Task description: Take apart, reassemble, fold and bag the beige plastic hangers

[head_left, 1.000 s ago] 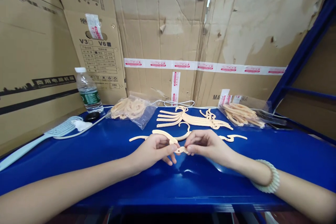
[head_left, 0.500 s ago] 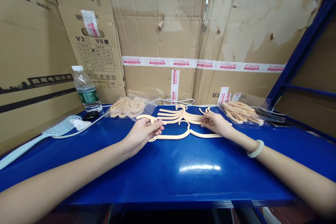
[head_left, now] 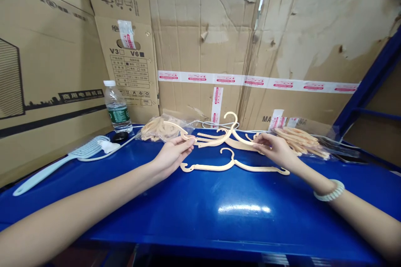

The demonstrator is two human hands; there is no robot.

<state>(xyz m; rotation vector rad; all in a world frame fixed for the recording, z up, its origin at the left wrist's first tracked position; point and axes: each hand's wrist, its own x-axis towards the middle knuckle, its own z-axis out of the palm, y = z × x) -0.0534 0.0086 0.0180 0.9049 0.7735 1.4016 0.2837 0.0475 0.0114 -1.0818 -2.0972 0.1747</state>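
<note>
My left hand (head_left: 175, 154) pinches a small curved cream hanger piece (head_left: 184, 134), whose thin arm points up and left. My right hand (head_left: 277, 150) grips the right arm of a cream clothes hanger (head_left: 232, 130); its hook stands upright and its left arm slopes toward my left fingers. Whether the piece and that arm touch is unclear. Behind it lie more cream hanger parts (head_left: 206, 137), partly hidden. Nearer to me, another hanger (head_left: 213, 167) with notched, curled ends lies flat on the blue table (head_left: 200, 208).
Clear bags of cream parts lie at the left (head_left: 156, 129) and right (head_left: 299, 142). On the left are a water bottle (head_left: 119, 112), a black round lid (head_left: 120, 137) and a light-blue slotted paddle (head_left: 75, 154). A white cable (head_left: 219, 125) runs along the cardboard wall (head_left: 200, 50).
My right hand has raised a hanger off the group of parts, so its hook now stands up. My left hand still pinches the curved piece. The view has shifted left.
</note>
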